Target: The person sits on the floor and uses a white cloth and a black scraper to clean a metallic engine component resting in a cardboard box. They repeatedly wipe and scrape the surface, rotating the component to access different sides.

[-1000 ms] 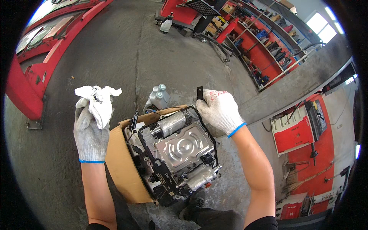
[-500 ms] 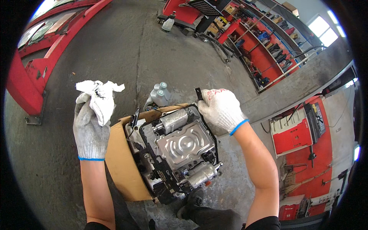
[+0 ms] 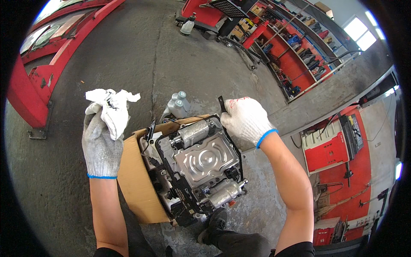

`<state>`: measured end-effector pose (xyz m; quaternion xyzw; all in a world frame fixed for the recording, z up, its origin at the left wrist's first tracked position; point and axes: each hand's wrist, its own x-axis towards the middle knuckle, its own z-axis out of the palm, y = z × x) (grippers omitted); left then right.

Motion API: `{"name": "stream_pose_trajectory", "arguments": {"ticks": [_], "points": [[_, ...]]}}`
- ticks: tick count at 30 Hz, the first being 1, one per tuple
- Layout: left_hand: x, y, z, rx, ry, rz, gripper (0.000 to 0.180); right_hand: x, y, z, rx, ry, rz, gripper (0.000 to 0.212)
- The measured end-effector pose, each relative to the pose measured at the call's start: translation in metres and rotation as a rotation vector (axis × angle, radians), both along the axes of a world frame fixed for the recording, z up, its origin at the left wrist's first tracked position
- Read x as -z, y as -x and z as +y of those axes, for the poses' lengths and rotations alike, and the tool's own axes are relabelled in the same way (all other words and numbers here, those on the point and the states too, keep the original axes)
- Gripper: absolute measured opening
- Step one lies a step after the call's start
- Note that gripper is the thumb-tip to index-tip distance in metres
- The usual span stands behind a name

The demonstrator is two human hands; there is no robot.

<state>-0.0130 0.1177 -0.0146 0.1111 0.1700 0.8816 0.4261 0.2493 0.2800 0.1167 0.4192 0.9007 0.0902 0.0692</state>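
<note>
My left hand (image 3: 102,145), in a grey-white knit glove with a blue cuff, is closed on a crumpled white wipe (image 3: 115,115) smudged with black. It is raised left of an open cardboard box (image 3: 138,184). Gloved likewise, my right hand (image 3: 247,120) pinches a narrow, flat black strip (image 3: 221,104) that sticks up past the fingertips, just beyond the box's far right corner. On the box sits a mechatronic-looking unit (image 3: 207,159) with a stamped silver cover, two silver cylinders and a black frame. The strip's lower end is hidden by my fingers.
Grey bottles (image 3: 177,105) stand on the floor behind the box. A red lift frame (image 3: 32,94) is at the left, and a grey beam (image 3: 329,94) runs along the right. Red shelving (image 3: 299,55) and a spray bottle (image 3: 187,25) are farther back. My shoe (image 3: 217,219) is close to the box.
My right hand has turned slightly at the wrist, and the black strip has tilted a little with it. My left hand and the wipe have barely moved.
</note>
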Motion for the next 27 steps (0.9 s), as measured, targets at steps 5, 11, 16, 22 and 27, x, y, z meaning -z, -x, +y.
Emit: {"name": "stream_pose_trajectory", "arguments": {"ticks": [5, 11, 16, 22, 27], "points": [[0.017, 0.009, 0.002, -0.033, 0.099, 0.091, 0.031, -0.010, 0.009, -0.009, 0.067, 0.055, -0.087, 0.028], [0.022, 0.007, 0.002, -0.111, 0.148, 0.309, 0.027, -0.010, 0.007, -0.015, 0.007, 0.067, -0.131, 0.026], [0.020, 0.007, 0.003, -0.095, 0.140, 0.267, 0.026, -0.011, -0.004, -0.020, -0.011, 0.082, -0.163, 0.025], [0.016, 0.009, 0.002, -0.009, 0.075, 0.121, 0.029, -0.016, -0.015, -0.027, -0.037, 0.119, -0.150, 0.024], [0.017, 0.007, 0.004, 0.008, 0.056, 0.100, 0.030, -0.020, -0.021, -0.031, -0.044, 0.156, -0.176, 0.023]]}}
